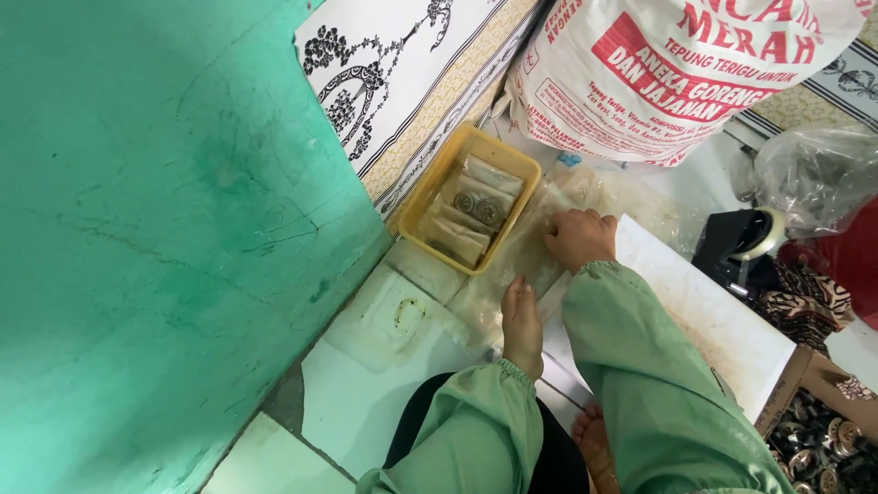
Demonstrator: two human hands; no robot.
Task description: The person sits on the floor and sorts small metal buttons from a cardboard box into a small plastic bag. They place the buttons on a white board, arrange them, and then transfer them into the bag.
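Under both hands lies a stack of clear plastic bags (526, 252), flat on the white tiled floor (357, 402). The left hand (521, 320) rests on the near end of the stack with its fingers straight and together, pressing down and grasping nothing. The right hand (579, 238) sits at the far end with its fingers curled over the plastic; whether it has a bag pinched or only pushes on it I cannot tell.

Just beyond the left hand's fingertips stands a yellow plastic tray (422, 203) with filled packets (476, 212) lying in it. To the right of the right hand a white board (722, 320) lies on the floor, and past it a black tape dispenser (736, 242). Beyond both hands a large white sack (677, 73) leans, and the green wall (155, 229) rises to the left.

The film looks thin and slippery, so in my judgement several bags could lift together, or the stack could slide toward the tray if the flat hand eases its pressure.
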